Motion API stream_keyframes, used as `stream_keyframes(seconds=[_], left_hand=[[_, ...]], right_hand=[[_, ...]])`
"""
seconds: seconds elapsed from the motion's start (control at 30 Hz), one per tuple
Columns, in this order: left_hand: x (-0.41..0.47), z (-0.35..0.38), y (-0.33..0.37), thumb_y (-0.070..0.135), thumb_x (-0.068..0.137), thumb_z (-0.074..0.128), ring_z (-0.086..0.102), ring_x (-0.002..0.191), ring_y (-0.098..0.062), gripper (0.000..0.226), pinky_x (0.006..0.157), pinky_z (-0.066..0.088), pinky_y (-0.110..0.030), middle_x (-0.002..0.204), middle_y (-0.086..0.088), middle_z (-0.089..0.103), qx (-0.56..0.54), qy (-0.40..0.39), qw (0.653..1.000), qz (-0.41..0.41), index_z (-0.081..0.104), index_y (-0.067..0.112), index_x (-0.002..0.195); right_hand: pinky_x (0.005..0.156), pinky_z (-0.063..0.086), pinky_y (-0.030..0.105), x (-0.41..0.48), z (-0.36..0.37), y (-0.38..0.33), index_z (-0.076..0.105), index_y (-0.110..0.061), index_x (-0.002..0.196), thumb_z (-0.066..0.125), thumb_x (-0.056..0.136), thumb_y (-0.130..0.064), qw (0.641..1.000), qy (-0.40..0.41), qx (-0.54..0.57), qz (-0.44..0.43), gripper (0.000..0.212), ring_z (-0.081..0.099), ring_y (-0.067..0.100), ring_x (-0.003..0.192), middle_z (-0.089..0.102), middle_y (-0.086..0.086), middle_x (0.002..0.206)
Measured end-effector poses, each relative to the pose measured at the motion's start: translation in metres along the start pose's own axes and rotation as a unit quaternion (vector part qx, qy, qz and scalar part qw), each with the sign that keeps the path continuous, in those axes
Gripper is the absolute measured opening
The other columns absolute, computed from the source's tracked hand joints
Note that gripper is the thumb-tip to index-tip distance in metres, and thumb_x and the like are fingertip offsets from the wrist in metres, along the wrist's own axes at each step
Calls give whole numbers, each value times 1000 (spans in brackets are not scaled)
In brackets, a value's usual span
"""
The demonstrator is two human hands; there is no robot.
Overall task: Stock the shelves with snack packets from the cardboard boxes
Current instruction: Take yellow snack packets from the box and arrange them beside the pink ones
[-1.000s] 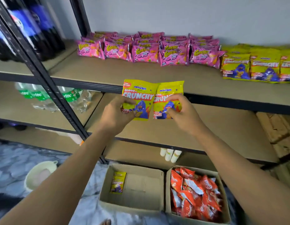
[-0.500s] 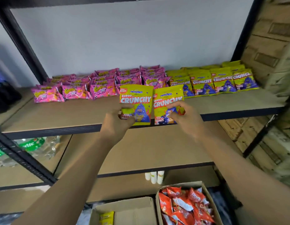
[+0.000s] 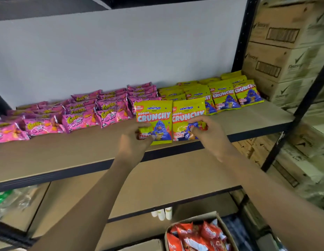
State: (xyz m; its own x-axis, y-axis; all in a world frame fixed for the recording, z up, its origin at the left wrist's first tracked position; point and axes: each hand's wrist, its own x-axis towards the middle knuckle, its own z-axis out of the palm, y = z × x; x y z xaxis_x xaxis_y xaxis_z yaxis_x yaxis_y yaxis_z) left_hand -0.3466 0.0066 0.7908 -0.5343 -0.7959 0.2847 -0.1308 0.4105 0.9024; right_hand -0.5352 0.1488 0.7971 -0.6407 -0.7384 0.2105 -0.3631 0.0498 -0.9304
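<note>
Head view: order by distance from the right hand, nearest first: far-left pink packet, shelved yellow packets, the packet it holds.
1. Held yellow packet, pinched in the right hand.
2. Shelved yellow packets, just behind.
3. Far-left pink packet, far off leftward.

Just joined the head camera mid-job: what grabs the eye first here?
Two yellow Crunchy packets sit dead centre: the left packet in the left hand, the right packet in the right hand, at the shelf front. Behind them, pink packets fill its left side and yellow rows its right.
</note>
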Motion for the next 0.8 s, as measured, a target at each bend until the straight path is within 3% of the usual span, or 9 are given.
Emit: stream_keyframes(seconds=[0.1,0.23,0.27,0.4,0.47,0.57,0.67,0.73,0.8], left_hand=[[14,27,-4,12,81,81,69,93,-10,29,80,59,-39,102,8,69,-19,4,1000,-11,68,27,102],[28,64,-3,6,80,81,63,80,8,30,66,51,-13,93,15,64,3,9,1000,4,66,20,102],[32,73,-4,7,80,81,63,79,7,30,65,52,-14,94,16,64,5,6,1000,-2,65,22,102],[49,98,-12,24,78,84,67,90,-5,32,78,60,-42,100,16,68,24,-4,999,-36,63,37,98],[58,107,-13,35,74,83,66,91,-9,31,84,57,-46,97,20,66,60,12,997,-37,61,41,96],[72,115,-15,41,79,78,59,93,-17,29,97,45,-44,87,19,59,170,30,984,-38,57,41,100],[85,121,-17,45,82,74,56,104,-20,29,99,38,-43,106,6,59,221,23,974,-44,59,41,107],[91,125,-18,45,83,73,55,107,-20,29,101,36,-41,116,2,54,231,14,972,-41,60,41,109],[96,129,-18,45,85,71,52,115,-21,29,101,31,-40,122,0,48,245,14,969,-34,62,40,112]], right_hand=[[71,53,14,18,-21,13,66,-29,108,62,96,-11,1000,14,-2,-5,22,61,5,95,59,-17,111],[64,44,6,41,-48,32,66,-26,110,61,95,-10,999,46,1,14,22,59,2,93,60,-12,115],[63,43,6,47,-54,36,66,-25,111,61,96,-9,999,50,1,19,22,58,-1,94,59,-11,116],[56,45,3,69,-73,54,63,-19,116,59,98,-8,998,52,2,45,22,54,-7,90,55,-7,118],[56,45,3,81,-76,61,63,-19,116,58,98,-8,997,53,2,48,22,54,-6,91,55,-5,121],[59,47,9,99,-73,68,63,-20,113,59,97,-9,998,55,-4,40,20,57,0,94,55,-3,123],[65,55,32,115,-63,71,64,-21,110,58,96,-7,998,54,-16,30,21,60,6,85,57,-5,121],[63,52,37,125,-58,73,65,-20,109,56,95,-4,998,50,-21,23,23,63,19,77,61,-2,117],[67,54,41,132,-54,77,67,-19,108,56,94,-4,997,57,-46,11,23,65,30,85,61,2,113]])
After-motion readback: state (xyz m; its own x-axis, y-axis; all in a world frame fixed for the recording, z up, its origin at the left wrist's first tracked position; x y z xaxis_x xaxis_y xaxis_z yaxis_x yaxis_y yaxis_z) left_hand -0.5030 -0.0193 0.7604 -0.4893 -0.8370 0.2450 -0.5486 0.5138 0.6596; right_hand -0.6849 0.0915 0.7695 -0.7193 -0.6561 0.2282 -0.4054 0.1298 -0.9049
